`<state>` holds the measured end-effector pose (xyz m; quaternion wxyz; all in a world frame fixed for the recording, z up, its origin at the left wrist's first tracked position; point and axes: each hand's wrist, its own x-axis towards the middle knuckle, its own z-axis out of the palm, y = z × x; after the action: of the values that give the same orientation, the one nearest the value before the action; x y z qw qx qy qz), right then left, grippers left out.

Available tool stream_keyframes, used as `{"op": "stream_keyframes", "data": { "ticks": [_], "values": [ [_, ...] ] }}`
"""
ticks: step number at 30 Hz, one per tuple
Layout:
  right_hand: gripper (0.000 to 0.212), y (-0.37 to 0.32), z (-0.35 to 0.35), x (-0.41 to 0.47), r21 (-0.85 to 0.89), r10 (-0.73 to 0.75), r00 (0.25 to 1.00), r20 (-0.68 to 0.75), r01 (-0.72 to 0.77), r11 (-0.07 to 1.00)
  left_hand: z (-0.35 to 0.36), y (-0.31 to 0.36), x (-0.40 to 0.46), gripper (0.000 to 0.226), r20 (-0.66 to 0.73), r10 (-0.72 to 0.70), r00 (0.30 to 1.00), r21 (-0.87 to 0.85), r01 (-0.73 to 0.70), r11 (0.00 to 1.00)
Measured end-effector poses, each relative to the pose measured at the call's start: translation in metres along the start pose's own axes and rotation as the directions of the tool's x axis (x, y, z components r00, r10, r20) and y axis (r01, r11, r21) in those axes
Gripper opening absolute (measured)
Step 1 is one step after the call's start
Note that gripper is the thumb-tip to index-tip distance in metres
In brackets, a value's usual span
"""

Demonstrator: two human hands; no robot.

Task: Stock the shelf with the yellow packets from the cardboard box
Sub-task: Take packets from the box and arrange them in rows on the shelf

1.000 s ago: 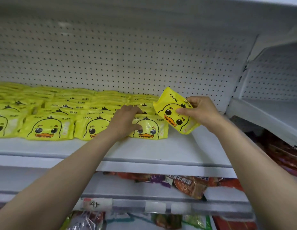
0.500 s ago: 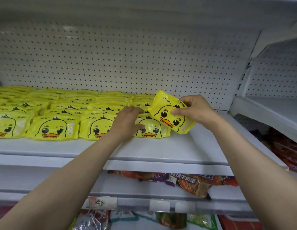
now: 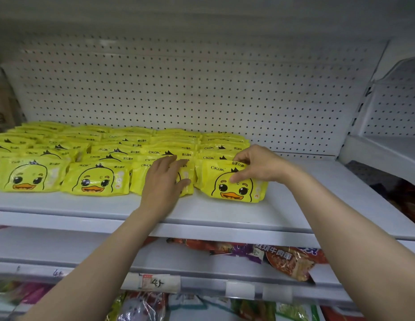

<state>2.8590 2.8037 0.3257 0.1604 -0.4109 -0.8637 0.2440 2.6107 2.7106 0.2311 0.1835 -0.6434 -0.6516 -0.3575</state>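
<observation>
One yellow packet (image 3: 232, 184) stands face-forward, seemingly lengthwise along shelf (image 3: 202, 212).

packets (image 3: 95, 156) in rows on shelf (image 3: 86, 207), pegboard (image 3: 190, 89) behind

1. You see yellow packets (image 3: 95, 179), each printed with a cartoon duck face: black outline, black eyes, orange beak;
2. Your shelf (image 3: 225, 214) is plain white; its back panel (image 3: 202, 89) is white, dotted with dark holes;
3. Below you, snack bags (image 3: 287, 260) show red, orange and purple.
</observation>
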Motion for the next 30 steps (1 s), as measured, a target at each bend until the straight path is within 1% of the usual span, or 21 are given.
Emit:
{"op": "stream_keyframes", "data": {
  "ticks": [2, 4, 6, 10, 12, 14, 18, 24, 30],
  "values": [
    [0.049, -0.002, 0.009, 0.006, -0.059, -0.013, 1.000, 0.011, 0.013, 0.998, -0.001, -0.003, -0.004, 0.053, 0.008, -0.010, 1.000, -0.007, 0.010, 1.000],
    [0.056, -0.003, 0.015, 0.009, -0.125, -0.005, 1.000, -0.001, 0.005, 0.992, -0.002, -0.005, -0.006, 0.056, 0.018, -0.004, 1.000, -0.012, 0.004, 1.000],
    [0.062, -0.004, 0.019, 0.010, -0.128, 0.025, 0.999, -0.022, -0.028, 0.991, -0.002, -0.007, -0.008, 0.057, 0.026, 0.012, 1.000, -0.017, -0.011, 1.000],
    [0.054, -0.002, 0.029, 0.008, -0.102, -0.023, 0.998, -0.066, 0.017, 0.995, 0.002, -0.012, -0.008, 0.059, 0.019, 0.041, 0.999, -0.032, -0.041, 0.999],
    [0.058, -0.001, 0.034, 0.007, -0.147, -0.071, 0.994, -0.088, 0.058, 0.987, 0.003, -0.015, -0.008, 0.060, 0.022, 0.053, 0.998, -0.036, -0.052, 0.998],
    [0.064, -0.001, 0.038, 0.005, -0.222, -0.094, 0.990, -0.104, 0.069, 0.973, 0.004, -0.017, -0.008, 0.061, 0.029, 0.060, 0.998, -0.038, -0.059, 0.998],
    [0.067, -0.002, 0.046, 0.001, -0.300, -0.087, 0.985, -0.147, 0.040, 0.953, 0.005, -0.018, -0.007, 0.062, 0.031, 0.069, 0.997, -0.054, -0.067, 0.996],
    [0.067, -0.006, 0.053, -0.001, -0.348, -0.053, 0.980, -0.190, -0.017, 0.937, 0.007, -0.019, -0.008, 0.061, 0.017, 0.072, 0.997, -0.041, -0.071, 0.997],
    [0.066, -0.011, 0.057, -0.004, -0.364, -0.008, 0.980, -0.199, -0.067, 0.929, 0.005, -0.019, -0.009, 0.063, 0.052, 0.088, 0.995, -0.011, -0.087, 0.996]
  ]
}}
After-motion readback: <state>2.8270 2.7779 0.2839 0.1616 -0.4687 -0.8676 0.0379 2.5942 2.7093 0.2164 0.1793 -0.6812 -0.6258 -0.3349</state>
